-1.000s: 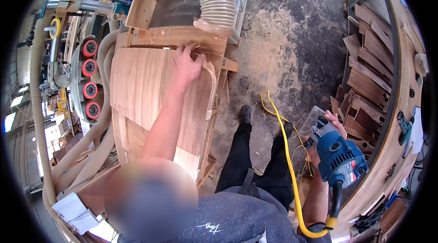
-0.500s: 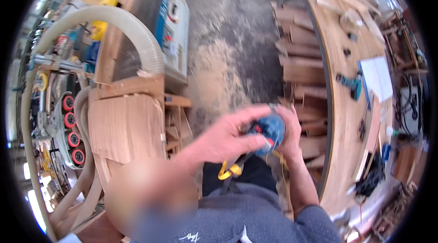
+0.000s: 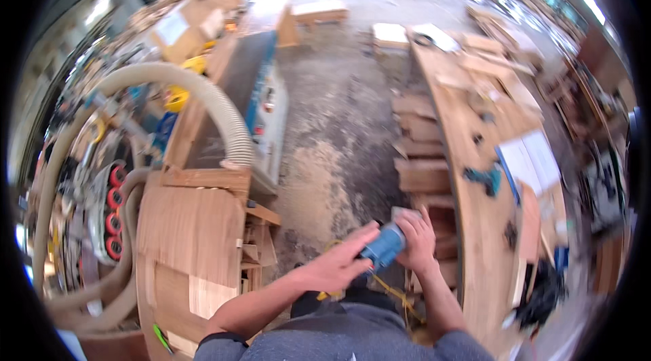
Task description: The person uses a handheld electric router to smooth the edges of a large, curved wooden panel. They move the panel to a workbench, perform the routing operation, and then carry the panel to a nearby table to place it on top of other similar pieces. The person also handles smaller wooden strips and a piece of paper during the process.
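Observation:
In front of my body I hold a blue trim router [image 3: 383, 247], tilted, with a pale flat base at its far right end. My right hand [image 3: 416, 237] wraps round the end near that base. At the near left end, my left hand [image 3: 339, 263] has its fingers and thumb on either side of the body. A yellow cord [image 3: 401, 296] hangs below the tool by my waist. Part of the tool is hidden by my fingers.
To the left is a wooden panel [image 3: 193, 208] on a stand, beside a ribbed hose [image 3: 234, 134]. On the right, a long wooden bench [image 3: 458, 150] bears a teal cordless drill [image 3: 485, 179] and papers [image 3: 532, 161]. Boards [image 3: 422, 174] are stacked underneath. Sawdust [image 3: 312, 184] covers the floor.
The view has tilted up, showing more of the workshop ahead. Both hands still hold the router, now lower in the picture, and its body has turned to show its side.

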`<state>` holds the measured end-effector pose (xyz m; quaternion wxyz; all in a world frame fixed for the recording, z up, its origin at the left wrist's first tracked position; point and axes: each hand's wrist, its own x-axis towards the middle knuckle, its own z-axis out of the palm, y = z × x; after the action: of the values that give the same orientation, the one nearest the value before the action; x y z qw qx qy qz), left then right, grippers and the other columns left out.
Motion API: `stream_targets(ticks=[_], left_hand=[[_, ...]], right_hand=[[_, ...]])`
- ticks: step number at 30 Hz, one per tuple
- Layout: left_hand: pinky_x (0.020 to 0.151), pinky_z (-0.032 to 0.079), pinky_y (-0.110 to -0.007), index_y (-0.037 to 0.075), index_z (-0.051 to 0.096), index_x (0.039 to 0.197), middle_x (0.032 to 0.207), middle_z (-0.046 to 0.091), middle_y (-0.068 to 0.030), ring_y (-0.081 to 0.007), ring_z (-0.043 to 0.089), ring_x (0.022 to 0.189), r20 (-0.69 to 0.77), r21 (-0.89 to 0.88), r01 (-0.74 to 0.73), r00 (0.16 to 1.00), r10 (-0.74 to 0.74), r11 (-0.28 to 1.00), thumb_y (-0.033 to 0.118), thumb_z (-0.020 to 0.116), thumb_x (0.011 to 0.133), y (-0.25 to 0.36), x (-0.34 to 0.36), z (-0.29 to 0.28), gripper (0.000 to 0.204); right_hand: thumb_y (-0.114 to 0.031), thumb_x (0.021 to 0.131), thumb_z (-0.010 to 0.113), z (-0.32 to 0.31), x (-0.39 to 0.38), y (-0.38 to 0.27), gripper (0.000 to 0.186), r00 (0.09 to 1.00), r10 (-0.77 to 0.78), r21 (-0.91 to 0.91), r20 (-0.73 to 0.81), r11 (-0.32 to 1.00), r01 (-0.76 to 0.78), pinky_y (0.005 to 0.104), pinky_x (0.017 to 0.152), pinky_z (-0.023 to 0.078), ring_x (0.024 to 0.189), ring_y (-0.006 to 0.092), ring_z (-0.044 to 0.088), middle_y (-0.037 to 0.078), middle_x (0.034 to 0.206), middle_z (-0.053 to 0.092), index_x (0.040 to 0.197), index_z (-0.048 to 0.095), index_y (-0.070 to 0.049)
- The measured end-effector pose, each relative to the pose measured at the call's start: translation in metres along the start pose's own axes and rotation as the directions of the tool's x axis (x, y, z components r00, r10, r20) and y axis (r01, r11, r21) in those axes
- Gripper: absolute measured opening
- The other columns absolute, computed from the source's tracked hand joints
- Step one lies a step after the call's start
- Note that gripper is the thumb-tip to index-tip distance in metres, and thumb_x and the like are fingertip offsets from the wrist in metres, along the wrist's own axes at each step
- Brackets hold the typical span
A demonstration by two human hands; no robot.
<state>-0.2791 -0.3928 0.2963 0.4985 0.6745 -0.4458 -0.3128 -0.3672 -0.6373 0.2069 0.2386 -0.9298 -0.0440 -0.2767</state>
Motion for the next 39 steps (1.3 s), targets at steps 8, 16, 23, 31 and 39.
stream_targets(ticks=[8, 16, 23, 31, 39], left_hand=[[0.122, 0.024, -0.042, -0.003, 0.035, 0.153, 0.165, 0.025, -0.0231, -0.0338, 0.024, 0.154, -0.084, -0.074, -0.006, 0.996, 0.0, 0.997, 0.002, 0.056, 0.095, 0.025, -0.005, 0.015, 0.062], [0.108, 0.043, -0.039, 0.001, 0.038, 0.151, 0.146, 0.047, -0.0137, -0.0213, 0.045, 0.135, -0.004, -0.783, 0.153, 0.968, -0.251, 0.603, 0.027, 0.068, 0.096, -0.011, 0.007, 0.036, 0.068], [0.071, 0.06, -0.04, 0.001, 0.059, 0.126, 0.108, 0.067, -0.0145, -0.0256, 0.07, 0.085, 0.307, -0.928, 0.351, 0.911, -0.276, 0.127, 0.052, 0.069, 0.092, -0.053, 0.001, 0.062, 0.062], [0.091, 0.05, -0.038, -0.004, 0.05, 0.13, 0.115, 0.061, -0.0167, -0.026, 0.061, 0.107, -0.211, -0.437, 0.187, 0.929, -0.303, 0.88, 0.038, 0.083, 0.074, -0.049, 0.035, 0.044, 0.077], [0.095, 0.047, -0.047, -0.002, 0.045, 0.13, 0.111, 0.056, -0.0242, -0.0437, 0.056, 0.109, -0.265, 0.315, 0.194, 0.958, -0.11, 0.929, 0.029, 0.08, 0.068, -0.051, 0.061, 0.091, 0.078]], right_hand=[[-0.015, 0.056, 0.078, -0.033, 0.011, 0.005, 0.063, 0.998, -0.057, -0.026, 0.002, 0.998, 0.057, 0.0566, 0.117, 0.033, 0.122, 0.0277, 0.062, 0.007, 0.124, 0.065, 0.116, 0.059, -0.013], [-0.033, 0.081, 0.067, -0.026, 0.002, -0.002, 0.042, 0.975, -0.187, -0.08, -0.121, 0.981, 0.178, 0.0643, 0.116, 0.029, 0.115, 0.0368, 0.063, 0.014, 0.118, 0.066, 0.114, 0.06, -0.008], [-0.041, 0.089, 0.064, -0.009, 0.022, -0.004, 0.052, 0.94, -0.34, -0.232, 0.04, 0.911, 0.34, 0.0686, 0.117, 0.023, 0.131, 0.0432, 0.052, 0.015, 0.134, 0.058, 0.127, 0.05, -0.01], [-0.03, 0.096, 0.068, 0.01, -0.012, -0.009, 0.067, 0.876, 0.456, 0.782, 0.157, 0.484, -0.392, 0.0458, 0.109, 0.042, 0.13, 0.034, 0.051, 0.019, 0.142, 0.049, 0.146, 0.038, 0.001], [-0.027, 0.101, 0.06, 0.033, -0.045, 0.003, 0.033, 0.629, 0.62, 0.878, 0.468, -0.243, -0.413, 0.0471, 0.091, 0.056, 0.107, 0.033, 0.066, 0.016, 0.114, 0.066, 0.118, 0.059, 0.001]])
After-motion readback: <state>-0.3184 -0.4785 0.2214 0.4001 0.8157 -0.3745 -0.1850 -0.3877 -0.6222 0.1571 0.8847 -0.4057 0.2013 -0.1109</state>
